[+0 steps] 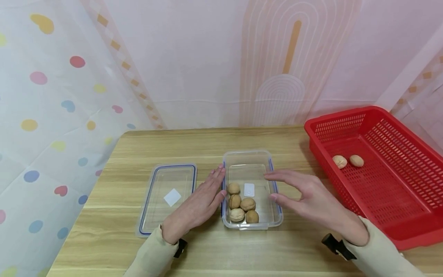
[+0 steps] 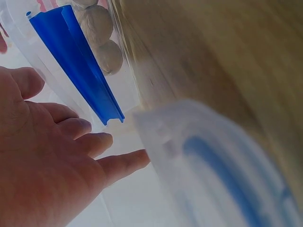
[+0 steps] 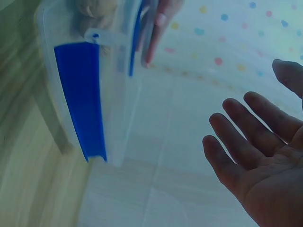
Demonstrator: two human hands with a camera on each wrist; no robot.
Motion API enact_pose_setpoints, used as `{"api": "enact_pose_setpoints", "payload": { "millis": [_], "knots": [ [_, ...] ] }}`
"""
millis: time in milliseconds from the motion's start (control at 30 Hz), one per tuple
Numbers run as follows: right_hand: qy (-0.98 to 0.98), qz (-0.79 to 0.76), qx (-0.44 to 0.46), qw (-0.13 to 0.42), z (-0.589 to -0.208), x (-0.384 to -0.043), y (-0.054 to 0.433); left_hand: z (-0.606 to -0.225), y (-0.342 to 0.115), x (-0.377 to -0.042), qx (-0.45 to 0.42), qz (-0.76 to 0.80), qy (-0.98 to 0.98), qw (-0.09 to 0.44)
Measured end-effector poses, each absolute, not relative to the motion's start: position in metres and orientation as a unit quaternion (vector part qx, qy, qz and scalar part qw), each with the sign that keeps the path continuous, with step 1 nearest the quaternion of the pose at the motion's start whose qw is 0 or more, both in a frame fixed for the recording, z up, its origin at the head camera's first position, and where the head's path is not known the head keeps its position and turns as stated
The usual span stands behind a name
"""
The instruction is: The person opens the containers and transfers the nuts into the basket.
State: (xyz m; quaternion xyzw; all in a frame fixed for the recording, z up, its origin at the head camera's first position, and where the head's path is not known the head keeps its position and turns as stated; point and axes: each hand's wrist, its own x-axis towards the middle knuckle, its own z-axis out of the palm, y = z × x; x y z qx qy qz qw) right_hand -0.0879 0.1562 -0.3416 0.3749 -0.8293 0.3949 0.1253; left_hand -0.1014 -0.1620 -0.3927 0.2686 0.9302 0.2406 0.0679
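A clear plastic food container [image 1: 247, 173] stands uncovered in the middle of the table, with several walnuts [image 1: 248, 204] gathered at its near left. Along its left wall lies my left hand [image 1: 199, 202], fingers stretched out with fingertips right at the rim. My right hand [image 1: 311, 196] hovers at the opposite wall, thumb and fingers spread apart and holding nothing. In the left wrist view a blue side latch [image 2: 75, 66] hangs beside the extended fingers. Another blue latch [image 3: 83, 99] shows in the right wrist view, apart from the loosely straight fingers.
To the left lies the container's clear lid [image 1: 183, 177] with a blue seal and a white square label [image 1: 172, 197]. A red perforated basket [image 1: 391, 188] stands at the right, holding two walnuts [image 1: 356, 161]. A patterned cloth [image 1: 200, 65] hangs behind the wooden table [image 1: 207, 140].
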Motion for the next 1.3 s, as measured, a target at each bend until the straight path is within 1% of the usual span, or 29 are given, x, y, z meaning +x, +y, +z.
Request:
{"api": "enact_pose_setpoints", "payload": {
  "millis": [233, 433, 700, 867, 1300],
  "knots": [
    [-0.841, 0.386, 0.377, 0.046, -0.351, -0.098, 0.134, -0.393, -0.162, -0.101, 0.271, 0.247, 0.929, 0.060],
    [-0.842, 0.371, 0.392, 0.020, -0.356, -0.110, 0.120, -0.393, -0.162, -0.101, 0.266, 0.247, 0.929, 0.065],
    [-0.850, 0.337, 0.402, -0.031, -0.366, -0.128, 0.101, -0.393, -0.163, -0.100, 0.258, 0.248, 0.931, 0.073],
    [-0.854, 0.321, 0.408, -0.050, -0.370, -0.139, 0.092, -0.392, -0.163, -0.099, 0.255, 0.248, 0.931, 0.077],
    [-0.863, 0.302, 0.394, -0.093, -0.380, -0.162, 0.076, -0.393, -0.162, -0.100, 0.263, 0.244, 0.931, 0.067]
  ]
}}
